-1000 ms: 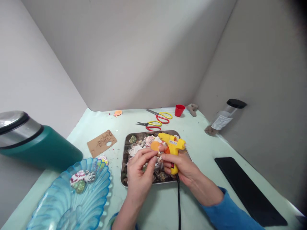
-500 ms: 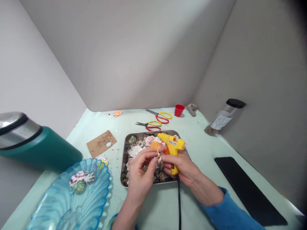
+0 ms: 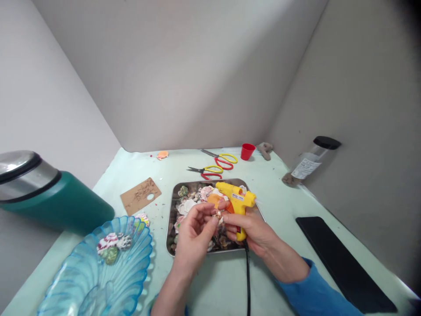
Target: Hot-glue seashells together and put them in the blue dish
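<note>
My right hand (image 3: 253, 230) is wrapped round a yellow glue gun (image 3: 239, 199), whose tip points right and whose black cord hangs toward me. My left hand (image 3: 197, 232) pinches a small whitish-brown shell piece (image 3: 219, 216) between thumb and fingers. The right thumb and fingertips meet the left ones at this piece; its exact shape is too small to make out. Both hands are above a metal tray (image 3: 169, 228) full of shells. White, pink and orange shells (image 3: 188, 205) show in it, partly covered by my hands.
A blue shell-shaped dish (image 3: 82, 272) holds several shells at left, beside a green bottle (image 3: 79, 199). Brown card (image 3: 140, 195), two pairs of scissors (image 3: 210, 170) and a red cup (image 3: 247, 151) lie beyond. A clear jar (image 3: 305, 164) and black strip (image 3: 342, 259) are right.
The view has shifted slightly, moving everything a little to the right. Both hands stay together at the small piece, with only slight finger movement; the glue gun remains in the right hand.
</note>
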A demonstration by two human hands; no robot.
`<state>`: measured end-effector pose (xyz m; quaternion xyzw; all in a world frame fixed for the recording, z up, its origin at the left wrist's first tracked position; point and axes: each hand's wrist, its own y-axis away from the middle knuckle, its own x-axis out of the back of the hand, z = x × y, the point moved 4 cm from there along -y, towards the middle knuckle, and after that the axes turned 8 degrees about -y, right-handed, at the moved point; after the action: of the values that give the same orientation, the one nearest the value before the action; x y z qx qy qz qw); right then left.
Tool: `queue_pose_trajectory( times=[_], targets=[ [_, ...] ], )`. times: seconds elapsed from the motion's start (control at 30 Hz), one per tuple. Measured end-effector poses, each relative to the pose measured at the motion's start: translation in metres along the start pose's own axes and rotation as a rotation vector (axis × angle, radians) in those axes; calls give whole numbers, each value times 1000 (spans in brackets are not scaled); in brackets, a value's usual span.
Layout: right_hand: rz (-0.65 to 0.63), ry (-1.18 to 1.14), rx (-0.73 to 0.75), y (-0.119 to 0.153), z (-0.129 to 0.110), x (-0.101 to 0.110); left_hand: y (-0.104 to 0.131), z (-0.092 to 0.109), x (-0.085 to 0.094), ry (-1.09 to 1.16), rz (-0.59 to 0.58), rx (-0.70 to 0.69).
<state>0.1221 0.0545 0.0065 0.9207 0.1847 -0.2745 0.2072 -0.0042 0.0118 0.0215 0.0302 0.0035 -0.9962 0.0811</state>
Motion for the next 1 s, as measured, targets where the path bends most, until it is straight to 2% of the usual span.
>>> queue_pose_trajectory(
  times=[0.5, 0.63, 0.8, 1.0],
  targets=[
    [-41, -66, -46, -2, 4, 3, -1, 2, 0, 32, 6, 14],
    [-81, -143, -113, -4, 7, 5, -1, 0, 3, 42, -6, 30],
    [-127, -223, -183, -3, 8, 5, -3, -3, 2, 77, -87, 65],
    [-188, -261, -227, -3, 10, 5, -3, -5, 1, 98, -71, 106]
  ],
)
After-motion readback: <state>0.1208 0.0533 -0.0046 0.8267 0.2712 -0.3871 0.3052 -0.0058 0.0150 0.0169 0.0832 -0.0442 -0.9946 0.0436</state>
